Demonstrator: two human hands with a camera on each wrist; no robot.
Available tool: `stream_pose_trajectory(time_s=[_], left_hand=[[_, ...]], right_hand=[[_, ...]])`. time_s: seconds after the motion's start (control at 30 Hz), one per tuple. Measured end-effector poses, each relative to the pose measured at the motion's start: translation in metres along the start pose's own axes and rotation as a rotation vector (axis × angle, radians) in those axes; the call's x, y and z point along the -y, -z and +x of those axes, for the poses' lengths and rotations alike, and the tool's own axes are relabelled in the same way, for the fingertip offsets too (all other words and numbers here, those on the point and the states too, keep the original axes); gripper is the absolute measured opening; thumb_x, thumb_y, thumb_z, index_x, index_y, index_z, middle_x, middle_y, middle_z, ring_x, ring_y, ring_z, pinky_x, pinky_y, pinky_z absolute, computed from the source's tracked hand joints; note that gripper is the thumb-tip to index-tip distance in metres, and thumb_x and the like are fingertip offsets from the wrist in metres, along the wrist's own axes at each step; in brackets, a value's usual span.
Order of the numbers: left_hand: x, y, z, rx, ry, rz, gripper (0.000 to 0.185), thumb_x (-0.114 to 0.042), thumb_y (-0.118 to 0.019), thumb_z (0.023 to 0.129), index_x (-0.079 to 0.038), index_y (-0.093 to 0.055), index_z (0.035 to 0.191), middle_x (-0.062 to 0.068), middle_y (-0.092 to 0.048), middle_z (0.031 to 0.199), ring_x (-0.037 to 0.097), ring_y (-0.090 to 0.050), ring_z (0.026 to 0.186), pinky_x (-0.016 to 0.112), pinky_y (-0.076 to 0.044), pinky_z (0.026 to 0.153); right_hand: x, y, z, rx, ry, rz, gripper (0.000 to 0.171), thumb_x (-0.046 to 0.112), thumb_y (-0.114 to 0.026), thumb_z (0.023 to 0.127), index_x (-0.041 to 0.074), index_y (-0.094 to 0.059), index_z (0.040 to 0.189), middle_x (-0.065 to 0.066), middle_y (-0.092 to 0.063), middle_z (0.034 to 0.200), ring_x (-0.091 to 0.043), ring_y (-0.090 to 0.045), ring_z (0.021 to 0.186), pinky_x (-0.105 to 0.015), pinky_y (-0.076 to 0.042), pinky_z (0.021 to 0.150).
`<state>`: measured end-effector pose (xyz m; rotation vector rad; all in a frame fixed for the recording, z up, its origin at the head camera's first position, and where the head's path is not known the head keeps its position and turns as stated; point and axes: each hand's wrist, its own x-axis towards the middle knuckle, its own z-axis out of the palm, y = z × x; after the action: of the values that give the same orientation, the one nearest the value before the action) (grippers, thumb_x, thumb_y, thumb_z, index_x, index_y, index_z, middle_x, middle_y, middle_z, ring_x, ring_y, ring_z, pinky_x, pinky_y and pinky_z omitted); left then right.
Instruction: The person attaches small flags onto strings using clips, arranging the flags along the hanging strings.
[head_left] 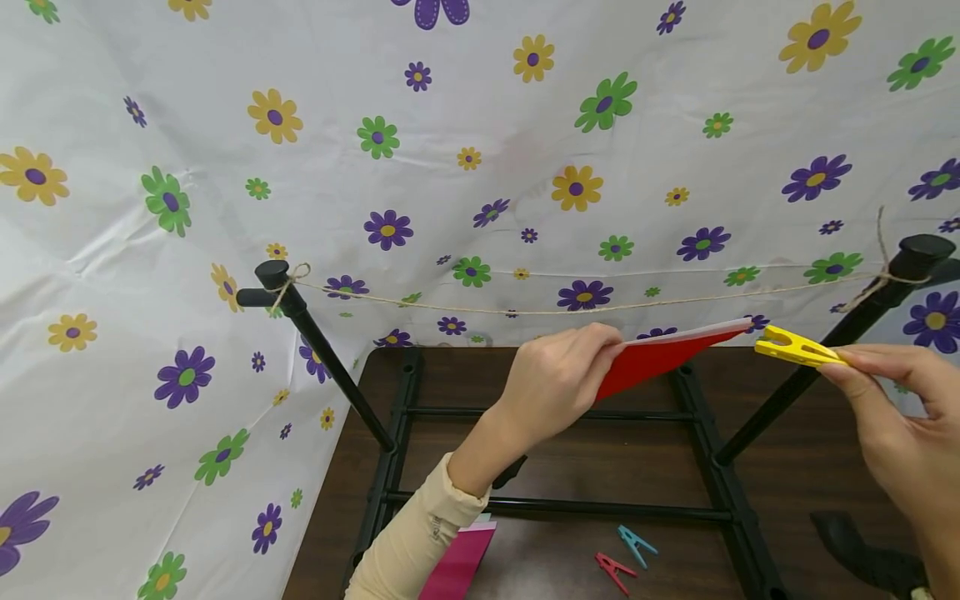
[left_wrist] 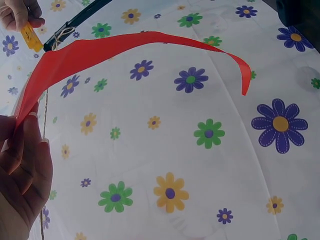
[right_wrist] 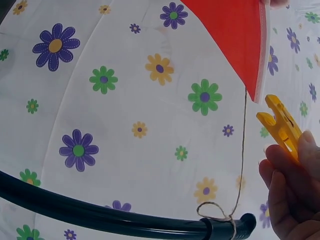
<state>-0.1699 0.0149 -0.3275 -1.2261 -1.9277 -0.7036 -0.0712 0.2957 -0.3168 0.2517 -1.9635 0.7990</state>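
My left hand (head_left: 558, 379) pinches the white top band of a red fabric pennant (head_left: 656, 362), near a thin twine line (head_left: 480, 312). In the left wrist view the red pennant (left_wrist: 105, 52) narrows and curls at its far tip. On the right, my right hand (head_left: 903, 408) pinches a yellow clothespin (head_left: 793, 346) between thumb and fingers, its mouth spread and facing the pennant's corner. A small gap separates the yellow clothespin (right_wrist: 284, 125) from that corner in the right wrist view, where the twine (right_wrist: 243, 145) runs beside the pennant.
Two black posts (head_left: 318, 342) carry the twine, knotted at each top. They rise from a black tube frame (head_left: 585, 507) on a dark wood table (head_left: 600, 467). Blue (head_left: 637, 544) and red (head_left: 615, 572) clothespins and a magenta cloth (head_left: 461, 558) lie in front. A flowered sheet (head_left: 450, 92) hangs behind.
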Motion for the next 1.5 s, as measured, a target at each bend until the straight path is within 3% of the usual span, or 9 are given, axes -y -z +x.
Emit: stream_pose_trajectory(time_s=[0.67,0.97,1.07,1.17,1.2,1.27,1.33,1.4,1.5], left_hand=[[0.006,-0.008,0.013,-0.027,-0.007,-0.028,0.011,-0.011,-0.072,0.098,-0.004,-0.070,0.107,0.005,-0.078,0.101,0.014,-0.075,0.083,0.010,-0.050,0.077],[0.007,-0.009,0.016,-0.009,0.013,-0.026,0.014,-0.013,-0.071,0.100,-0.005,-0.068,0.111,0.007,-0.078,0.107,0.016,-0.076,0.087,0.012,-0.051,0.082],[0.007,-0.010,0.016,-0.012,0.023,-0.037,0.014,-0.013,-0.070,0.100,-0.005,-0.069,0.111,0.007,-0.078,0.108,0.016,-0.076,0.089,0.013,-0.051,0.083],[0.006,-0.011,0.017,-0.021,0.025,-0.039,0.012,-0.012,-0.070,0.100,-0.005,-0.069,0.110,0.007,-0.078,0.106,0.015,-0.076,0.083,0.010,-0.050,0.077],[0.006,-0.011,0.017,-0.026,0.025,-0.044,0.011,-0.011,-0.070,0.100,-0.005,-0.068,0.109,0.007,-0.078,0.104,0.015,-0.075,0.080,0.009,-0.049,0.075],[0.006,-0.012,0.018,-0.034,0.025,-0.047,0.011,-0.011,-0.070,0.100,-0.005,-0.068,0.109,0.007,-0.079,0.103,0.014,-0.074,0.074,0.007,-0.047,0.071],[0.006,-0.013,0.019,-0.041,0.026,-0.051,0.010,-0.011,-0.069,0.100,-0.005,-0.068,0.109,0.007,-0.079,0.102,0.014,-0.072,0.068,0.006,-0.044,0.066],[0.006,-0.014,0.021,-0.046,0.029,-0.064,0.010,-0.010,-0.069,0.100,-0.004,-0.068,0.108,0.007,-0.079,0.102,0.013,-0.070,0.063,0.005,-0.042,0.064],[0.006,-0.015,0.022,-0.045,0.033,-0.073,0.010,-0.010,-0.069,0.100,-0.004,-0.068,0.109,0.007,-0.079,0.100,0.012,-0.065,0.056,0.004,-0.039,0.060]], right_hand=[[-0.004,0.000,0.021,-0.013,0.039,0.017,0.083,0.055,-0.061,0.095,-0.027,-0.062,0.096,0.037,-0.058,0.111,0.016,-0.054,0.103,-0.009,-0.040,0.095],[0.001,0.001,0.030,0.026,0.052,-0.026,0.080,0.055,-0.059,0.098,-0.025,-0.063,0.100,0.040,-0.055,0.113,0.019,-0.052,0.104,-0.010,-0.039,0.102],[0.000,-0.001,0.032,0.031,0.067,-0.052,0.075,0.051,-0.059,0.100,-0.024,-0.065,0.102,0.009,-0.073,0.111,0.022,-0.050,0.105,-0.010,-0.039,0.101],[-0.002,-0.003,0.033,0.025,0.077,-0.075,0.071,0.048,-0.059,0.100,-0.022,-0.066,0.103,-0.020,-0.072,0.104,0.023,-0.049,0.105,-0.009,-0.038,0.101],[-0.002,-0.002,0.033,0.037,0.079,-0.080,0.072,0.048,-0.058,0.101,-0.023,-0.066,0.104,-0.019,-0.072,0.105,0.023,-0.048,0.106,-0.009,-0.038,0.101],[-0.001,0.000,0.034,0.067,0.078,-0.084,0.074,0.049,-0.056,0.103,-0.024,-0.064,0.105,0.008,-0.069,0.112,0.024,-0.047,0.107,-0.010,-0.038,0.103],[-0.001,0.001,0.035,0.081,0.077,-0.083,0.076,0.050,-0.054,0.104,-0.025,-0.063,0.106,0.029,-0.056,0.115,0.023,-0.047,0.108,-0.012,-0.037,0.104],[-0.002,0.001,0.035,0.073,0.070,-0.072,0.075,0.049,-0.055,0.104,-0.025,-0.063,0.105,0.040,-0.047,0.115,0.022,-0.048,0.108,-0.012,-0.037,0.104],[-0.008,-0.002,0.035,0.027,0.064,-0.052,0.069,0.044,-0.059,0.102,-0.025,-0.064,0.102,0.040,-0.051,0.114,0.021,-0.049,0.106,-0.012,-0.038,0.104]])
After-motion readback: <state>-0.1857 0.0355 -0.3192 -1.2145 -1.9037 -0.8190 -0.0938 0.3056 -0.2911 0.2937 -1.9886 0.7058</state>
